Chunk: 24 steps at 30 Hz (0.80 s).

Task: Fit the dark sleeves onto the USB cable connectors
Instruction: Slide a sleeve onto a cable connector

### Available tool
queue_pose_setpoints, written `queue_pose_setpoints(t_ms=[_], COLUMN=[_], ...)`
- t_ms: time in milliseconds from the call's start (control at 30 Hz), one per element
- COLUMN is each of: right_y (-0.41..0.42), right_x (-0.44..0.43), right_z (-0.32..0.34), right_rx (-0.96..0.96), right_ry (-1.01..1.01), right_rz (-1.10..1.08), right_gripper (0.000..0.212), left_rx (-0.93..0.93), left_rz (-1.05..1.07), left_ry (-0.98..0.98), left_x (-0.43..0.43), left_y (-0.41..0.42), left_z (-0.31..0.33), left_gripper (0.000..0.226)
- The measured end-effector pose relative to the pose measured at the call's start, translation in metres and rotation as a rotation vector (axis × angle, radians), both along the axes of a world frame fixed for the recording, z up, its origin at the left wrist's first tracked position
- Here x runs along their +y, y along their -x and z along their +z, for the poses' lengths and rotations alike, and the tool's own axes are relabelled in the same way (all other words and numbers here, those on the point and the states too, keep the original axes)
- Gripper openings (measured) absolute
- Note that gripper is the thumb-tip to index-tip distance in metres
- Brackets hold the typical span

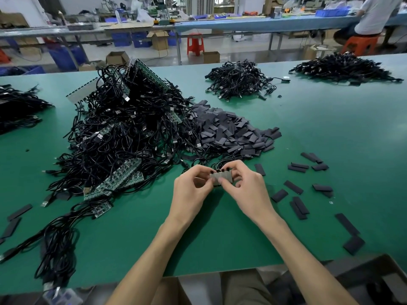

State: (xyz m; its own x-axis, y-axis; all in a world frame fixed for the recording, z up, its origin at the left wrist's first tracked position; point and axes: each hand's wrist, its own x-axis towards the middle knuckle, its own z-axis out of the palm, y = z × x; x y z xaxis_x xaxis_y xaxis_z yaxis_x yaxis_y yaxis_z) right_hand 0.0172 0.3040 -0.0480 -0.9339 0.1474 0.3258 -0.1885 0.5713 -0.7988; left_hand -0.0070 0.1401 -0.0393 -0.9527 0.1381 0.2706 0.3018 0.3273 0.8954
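Head view, centre: left hand [193,186] and right hand [247,183] pinch a grey cable-ended strip [221,177] with curled fingertips, probably steadying it for sleeving; dark sleeves [279,195] lie close right.

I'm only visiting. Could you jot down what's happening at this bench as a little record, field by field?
Surface: green table
Left: left hand pinches the small grey board
Right: right hand pinches the same board
Board: black cables leave its top edge
Behind hands: sleeve pile
Further left: cable pile, tangled
Right of hands: loose sleeves, scattered flat
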Motion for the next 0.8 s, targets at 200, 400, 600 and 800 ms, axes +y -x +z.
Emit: queue_pose_setpoints(t_ms=[200, 400, 600, 800], right_y=[0.0019, 0.0015, 0.0010, 0.0015], right_x=[-0.0009, -0.0008, -0.0017, -0.0013], right_z=[-0.0001, -0.0009, -0.0012, -0.0032], right_rx=[-0.006, -0.018, -0.018, -0.010], right_ry=[0.035, 0.078, 0.063, 0.022], right_rz=[0.005, 0.008, 0.016, 0.018], right_gripper=[0.020, 0.021, 0.020, 0.021], left_rx=[0.010, -0.010, -0.030, -0.013], left_rz=[-0.010, -0.017, -0.031, -0.035], left_ry=[0.014, 0.002, -0.018, -0.009], left_x=[-0.0015, -0.0020, -0.0024, -0.0010], left_y=[0.0005, 0.0026, 0.0018, -0.0002], left_z=[-0.0001, -0.0002, -0.0002, 0.0021], left_gripper=[0.019, 0.026, 0.016, 0.015])
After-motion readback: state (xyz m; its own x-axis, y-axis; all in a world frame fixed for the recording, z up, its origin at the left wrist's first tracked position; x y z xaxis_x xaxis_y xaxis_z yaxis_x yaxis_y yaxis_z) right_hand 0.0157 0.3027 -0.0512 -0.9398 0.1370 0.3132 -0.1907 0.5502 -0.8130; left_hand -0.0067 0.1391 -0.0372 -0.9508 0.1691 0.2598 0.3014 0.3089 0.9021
